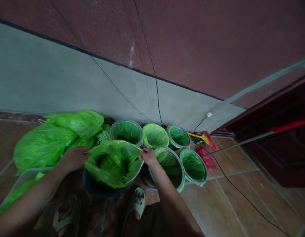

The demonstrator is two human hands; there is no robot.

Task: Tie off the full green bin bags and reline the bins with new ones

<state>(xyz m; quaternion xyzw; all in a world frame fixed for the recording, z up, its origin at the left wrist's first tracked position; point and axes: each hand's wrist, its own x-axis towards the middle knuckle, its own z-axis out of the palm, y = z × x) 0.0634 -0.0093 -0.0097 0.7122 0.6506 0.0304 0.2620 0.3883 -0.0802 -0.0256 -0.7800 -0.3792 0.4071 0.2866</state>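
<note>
A light green garbage bag (110,164) is spread wide between my hands, its mouth facing up. Its lower part hangs down inside a dark blue trash can (98,191) in front of my feet. At the bag's left edge, my left hand (77,158) is closed on the rim. My right hand (148,156) pinches the opposite edge, where a white drawstring runs along the hem. Just right of that hand stands a lined trash can (182,168) with a grey rim ring. The bottom of the held bag is hidden in its folds.
Several more lined cans, including one (126,130) by the wall, stand in two rows. Filled green bags (43,146) lie at left beside a translucent bin (26,172). A red dustpan (206,158), a long broom handle (241,144) and a black cable (238,187) are at right.
</note>
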